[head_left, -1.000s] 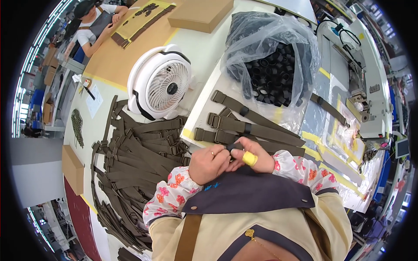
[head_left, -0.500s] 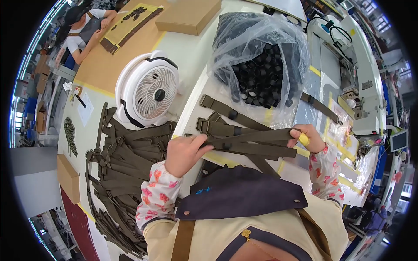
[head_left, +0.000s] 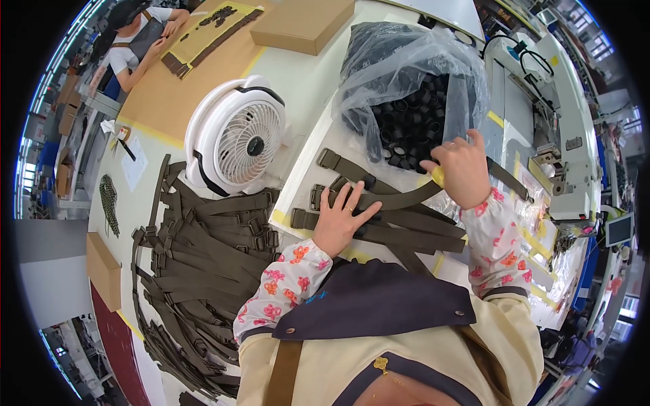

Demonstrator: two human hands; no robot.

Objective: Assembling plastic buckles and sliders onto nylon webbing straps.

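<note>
Head view: my left hand (head_left: 340,223) lies flat, fingers spread, pinning the olive-brown woven webbing straps (head_left: 399,216) at frame centre so they stay aligned. My right hand (head_left: 464,169), fingers curled, reaches the clear plastic bag of black ring buckles (head_left: 413,101) above; whether it grips anything I cannot tell. The white round desk fan (head_left: 233,135) and the heaped strap pile (head_left: 196,264) crowd the left.

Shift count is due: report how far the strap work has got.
Done, apparently: a big heap of olive straps left of the board. In hand: left hand flat on a few straps; right hand at the bag of black rings. Left: those straps; the bag looks quite full.
</note>
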